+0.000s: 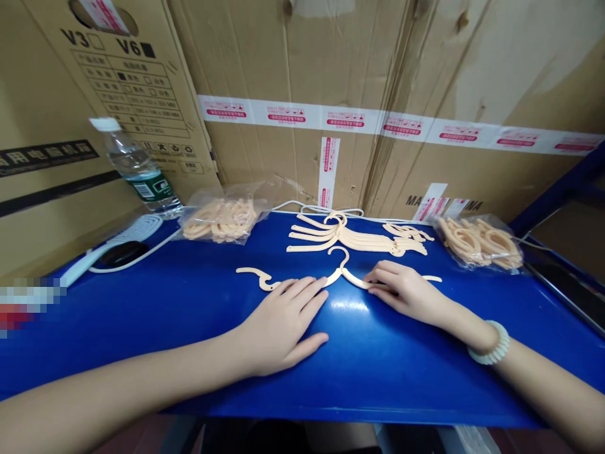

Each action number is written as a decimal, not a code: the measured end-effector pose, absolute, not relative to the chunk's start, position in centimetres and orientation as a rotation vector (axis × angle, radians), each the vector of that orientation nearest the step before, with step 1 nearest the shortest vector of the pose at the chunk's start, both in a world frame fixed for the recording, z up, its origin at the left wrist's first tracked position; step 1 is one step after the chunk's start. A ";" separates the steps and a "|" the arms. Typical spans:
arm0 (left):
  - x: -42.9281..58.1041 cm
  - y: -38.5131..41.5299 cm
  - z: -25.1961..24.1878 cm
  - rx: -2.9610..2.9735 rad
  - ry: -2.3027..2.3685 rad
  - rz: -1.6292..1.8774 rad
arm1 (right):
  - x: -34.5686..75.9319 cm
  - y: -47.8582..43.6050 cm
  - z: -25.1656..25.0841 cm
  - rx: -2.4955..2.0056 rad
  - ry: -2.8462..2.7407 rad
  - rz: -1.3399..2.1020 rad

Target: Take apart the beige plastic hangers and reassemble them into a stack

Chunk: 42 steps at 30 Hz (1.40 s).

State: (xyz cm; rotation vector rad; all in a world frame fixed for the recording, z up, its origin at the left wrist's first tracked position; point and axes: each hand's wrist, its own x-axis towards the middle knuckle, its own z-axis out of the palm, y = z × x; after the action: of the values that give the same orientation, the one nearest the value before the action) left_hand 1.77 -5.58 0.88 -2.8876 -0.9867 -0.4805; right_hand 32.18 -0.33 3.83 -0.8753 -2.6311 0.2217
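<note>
A cream plastic folding hanger (pixel 353 279) lies spread on the blue table, its hook pointing away from me. My left hand (pixel 283 325) rests flat over its left arm, fingers stretched and slightly apart, covering part of it. At the right arm, my right hand (pixel 404 291) has thumb and fingers closed on the piece; a thin tip shows beyond the hand. The hanger's curled left end sticks out past my left fingers. Just behind are several stacked hangers (pixel 366 240), fanned at the left, with loose cream pieces (pixel 410 232) to their right.
Clear bags of cream hanger parts stand at the back left (pixel 222 219) and right (pixel 479 243). A water bottle (pixel 142 173), a black mouse-like object (pixel 123 253) and a white cable are at left. Cardboard boxes (pixel 293 63) wall the back; a dark flat device (pixel 571 290) lies at right.
</note>
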 end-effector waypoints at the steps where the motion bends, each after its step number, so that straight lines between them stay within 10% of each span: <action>1: 1.7 -5.3 0.9 -2.914 -0.996 -0.482 | 32.3 -0.2 3.7 -0.888 -2.616 0.225; 18: 1.2 -3.7 1.2 -3.214 -0.652 -0.571 | 34.8 2.0 4.4 -1.129 -2.449 0.064; 34: 1.1 -3.5 1.3 -3.263 -0.636 -0.566 | 44.4 6.5 3.7 -1.868 -2.425 -0.938; 42: 1.0 -3.5 1.2 -3.262 -0.635 -0.560 | 45.6 7.6 2.7 -1.945 -2.485 -0.787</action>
State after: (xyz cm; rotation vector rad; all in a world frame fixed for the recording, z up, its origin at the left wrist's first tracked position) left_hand 1.05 -3.49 1.21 -3.2618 -0.6354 -0.5596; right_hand 45.62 7.60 2.66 -1.9446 -2.4850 -0.7871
